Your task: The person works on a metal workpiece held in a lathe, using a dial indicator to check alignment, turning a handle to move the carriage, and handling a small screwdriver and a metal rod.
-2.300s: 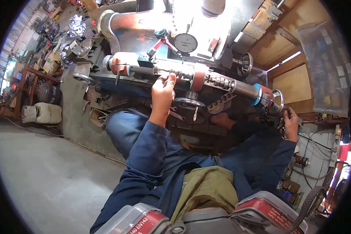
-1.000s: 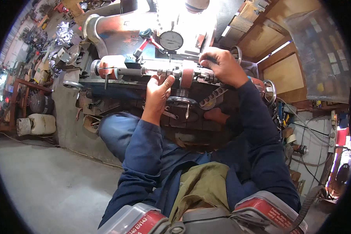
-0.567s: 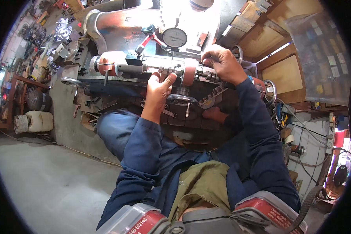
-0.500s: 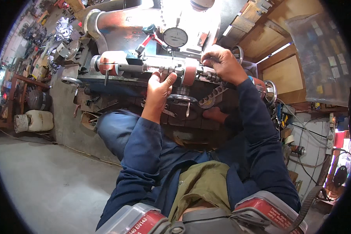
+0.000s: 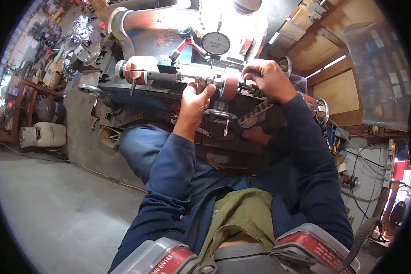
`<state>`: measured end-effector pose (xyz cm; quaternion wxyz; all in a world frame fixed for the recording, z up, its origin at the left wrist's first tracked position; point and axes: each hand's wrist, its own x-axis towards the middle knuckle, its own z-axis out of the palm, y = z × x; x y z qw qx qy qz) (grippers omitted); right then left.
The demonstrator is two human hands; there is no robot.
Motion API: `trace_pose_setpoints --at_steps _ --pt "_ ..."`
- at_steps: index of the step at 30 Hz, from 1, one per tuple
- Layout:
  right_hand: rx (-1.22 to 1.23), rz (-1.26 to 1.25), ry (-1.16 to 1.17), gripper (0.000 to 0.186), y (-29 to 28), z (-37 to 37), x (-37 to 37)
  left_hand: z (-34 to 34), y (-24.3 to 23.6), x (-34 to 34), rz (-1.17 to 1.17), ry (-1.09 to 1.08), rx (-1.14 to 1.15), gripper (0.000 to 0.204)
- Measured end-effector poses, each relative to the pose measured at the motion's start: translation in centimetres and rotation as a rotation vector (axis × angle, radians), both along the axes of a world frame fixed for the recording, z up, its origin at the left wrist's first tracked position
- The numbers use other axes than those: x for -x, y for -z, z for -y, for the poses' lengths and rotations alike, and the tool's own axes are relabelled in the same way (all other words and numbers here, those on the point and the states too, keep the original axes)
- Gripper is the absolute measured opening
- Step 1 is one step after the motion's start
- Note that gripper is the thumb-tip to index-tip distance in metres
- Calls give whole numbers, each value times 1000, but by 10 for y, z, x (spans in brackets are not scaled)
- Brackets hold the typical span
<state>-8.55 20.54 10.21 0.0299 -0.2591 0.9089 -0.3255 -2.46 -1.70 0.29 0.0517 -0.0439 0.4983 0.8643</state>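
A bright, stepped metal shaft (image 5: 186,76) lies across a lathe-like machine, between a red-brown block (image 5: 136,73) at the left and another red-brown block (image 5: 231,85) at the right. My left hand (image 5: 195,104) grips the shaft from the near side, thumb and fingertips closed about it just left of the right block. Above the shaft stands a round white dial gauge (image 5: 216,43) on a red jointed arm (image 5: 183,45). Beyond the right block, my right hand (image 5: 271,81) is closed with bent fingers beside a stepped spindle (image 5: 252,90); what its fingertips pinch is hidden.
A handwheel (image 5: 219,115) juts toward me below the shaft, with more handwheels at both machine ends. A spanner (image 5: 203,131) and a perforated metal strip (image 5: 255,114) lie beneath. Left stands a whitish jug (image 5: 50,134); right hangs a plastic sheet (image 5: 379,77). Bright glare covers the machine's back.
The whole view has shifted, so the machine and both hands appear slightly farther right and lower. My hands keep nearly the same places on the machine, with the right fingers bent a little differently.
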Motion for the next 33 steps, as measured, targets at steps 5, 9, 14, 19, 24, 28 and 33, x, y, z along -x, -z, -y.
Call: trace_pose_setpoints --at_steps 5,9,14,19,24,28,33 --pt "-94 -161 0 14 -4 7 -7 -3 8 3 -57 -3 -81 37" --pt "-104 -206 40 12 -1 9 -7 -6 11 5 -72 6 -92 40" --pt "-173 -217 96 14 3 17 -4 -1 15 6 -62 44 0 41" --pt "-360 -273 282 17 6 31 -12 -2 17 7 -67 46 19 43" --pt "-394 -242 418 21 6 43 -20 -1 12 6 -47 49 47 46" --pt "-399 -276 325 19 5 39 -16 -5 11 5 -99 -12 89 53" --pt "-121 -380 223 16 4 15 -16 -9 4 3 -80 -15 3 57"
